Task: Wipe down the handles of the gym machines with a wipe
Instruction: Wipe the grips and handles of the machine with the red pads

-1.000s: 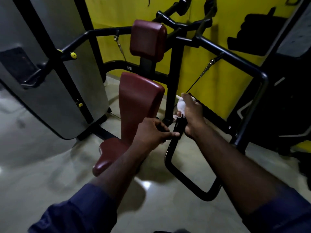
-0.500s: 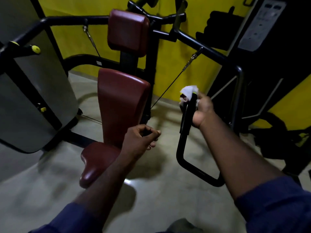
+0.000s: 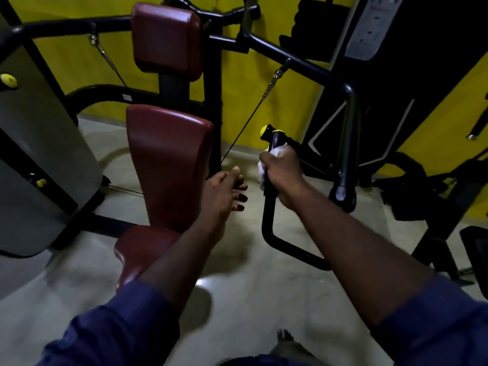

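While the right hand [image 3: 284,178] is wrapped around the upright black tubular handle [image 3: 269,202] of the gym machine, the crumpled white wipe [image 3: 264,171] sits pressed between palm and tube, with white folds showing at the top of the fist and along its inner edge. The fist is fully closed around wipe and handle together. The left hand [image 3: 224,192] hangs free to the left of the handle, just in front of the maroon padded vinyl backrest [image 3: 169,165], fingers loosely spread and holding nothing.

Recommended procedure for this step:
1. Keep the wipe between skin and tube over the whole contact area; bare fingers on the tube clean nothing.
2. Slide the closed fist along the straight section, twisting slightly so the far side of the tube is covered.
3. Continue up to the yellow end cap [image 3: 264,131] above the fist, and down to the bend below it.
4. The handle probably swings on its linkage; steadying the lower bar with the free hand would likely give firmer pressure.

Item count, as visible:
- Hands: two.
- Wipes: one.
- Handle loops near the backrest: one clearly visible.
- Yellow caps at the handle top: at least one; a second yellow edge beside it may be another.
- Maroon pads: three, namely the backrest, a maroon headrest pad [image 3: 166,39] above it and a maroon seat pad [image 3: 140,249] below it.
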{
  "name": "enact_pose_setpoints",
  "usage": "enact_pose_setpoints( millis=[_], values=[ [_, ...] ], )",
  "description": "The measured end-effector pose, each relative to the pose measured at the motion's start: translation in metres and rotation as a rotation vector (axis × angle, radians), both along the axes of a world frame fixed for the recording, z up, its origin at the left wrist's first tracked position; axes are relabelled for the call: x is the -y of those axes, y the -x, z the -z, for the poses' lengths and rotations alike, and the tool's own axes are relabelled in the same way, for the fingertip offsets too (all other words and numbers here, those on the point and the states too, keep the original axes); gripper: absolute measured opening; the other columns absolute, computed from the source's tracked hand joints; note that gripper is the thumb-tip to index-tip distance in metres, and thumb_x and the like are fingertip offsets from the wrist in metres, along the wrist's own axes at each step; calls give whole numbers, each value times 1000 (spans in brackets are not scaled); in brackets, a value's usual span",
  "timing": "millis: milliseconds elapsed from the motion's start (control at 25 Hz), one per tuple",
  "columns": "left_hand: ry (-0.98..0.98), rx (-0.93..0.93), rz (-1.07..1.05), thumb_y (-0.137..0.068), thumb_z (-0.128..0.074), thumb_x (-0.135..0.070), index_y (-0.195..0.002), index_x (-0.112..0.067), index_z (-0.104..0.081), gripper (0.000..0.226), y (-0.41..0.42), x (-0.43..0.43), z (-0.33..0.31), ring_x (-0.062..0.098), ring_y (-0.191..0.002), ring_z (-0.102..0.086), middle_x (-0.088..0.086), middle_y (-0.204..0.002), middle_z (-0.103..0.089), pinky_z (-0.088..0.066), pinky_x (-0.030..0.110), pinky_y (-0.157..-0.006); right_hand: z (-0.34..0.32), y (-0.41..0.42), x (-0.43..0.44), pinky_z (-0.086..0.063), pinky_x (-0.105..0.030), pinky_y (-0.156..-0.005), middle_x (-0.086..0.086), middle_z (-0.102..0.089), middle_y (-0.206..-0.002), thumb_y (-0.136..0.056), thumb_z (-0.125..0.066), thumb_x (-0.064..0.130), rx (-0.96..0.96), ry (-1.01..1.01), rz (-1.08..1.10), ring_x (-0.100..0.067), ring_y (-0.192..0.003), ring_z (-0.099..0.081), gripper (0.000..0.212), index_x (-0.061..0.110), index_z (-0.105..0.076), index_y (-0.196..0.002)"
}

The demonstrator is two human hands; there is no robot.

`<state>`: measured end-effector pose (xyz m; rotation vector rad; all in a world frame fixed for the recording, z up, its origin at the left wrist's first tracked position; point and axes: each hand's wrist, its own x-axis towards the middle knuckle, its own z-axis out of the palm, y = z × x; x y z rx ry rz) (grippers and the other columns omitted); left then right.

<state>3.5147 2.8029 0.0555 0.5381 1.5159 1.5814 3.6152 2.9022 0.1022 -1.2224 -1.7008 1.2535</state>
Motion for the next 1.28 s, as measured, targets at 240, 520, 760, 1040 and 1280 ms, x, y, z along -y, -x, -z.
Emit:
enact_pose_setpoints(
  millis=[240,520,760,1040,1280],
  values=[
    [103,-34,357,-89,-70,-57,-102,-15,-67,44,5,-31,-29,17,-67,-62,8,-92,-67,-48,28,-56,71,-38,78,-62,-47,-72,-10,-73,-89,-81,-45,50,358,13,-59,-32,-78,-73,38,22,-47,-108],
    [94,-336,291,-96,-73,-18,-100,-9,-63,14,-43,-84,-51,20,-66,-71,25,-94,-70,-59,38,-59,83,-105,80,-48,-35,-74,-2,-73,-88,-89,-63,35,937,-471,-401,-24,-80,-73,29,16,-62,-111],
    [292,-657,291,-94,-75,-34,-79,-10,-68,29,-39,-95,-50,19,-69,-69,7,-72,-72,-58,36,-72,45,-34,22,-54,-29,-75,0,-68,-71,-102,-58,21,-414,1239,-365,-18,-70,-62,20,10,-69,-91],
    [374,-674,221,-98,-70,-34,-75,-15,-63,31,-44,-95,-46,17,-68,-69,9,-77,-73,-57,28,-67,39,-39,37,-33,-17,-41,0,-35,-47,-93,-63,8,-138,931,-338,-12,-30,-31,34,14,-44,-66],
    [272,-637,236,-91,-73,-43,-95,10,-67,54,-38,-94,-41,28,-72,-76,25,-84,-75,-61,53,-80,48,-41,57,-36,-17,-46,8,-51,-47,-102,-60,20,-121,595,-258,-5,-36,-45,20,10,-52,-88]
  ],
)
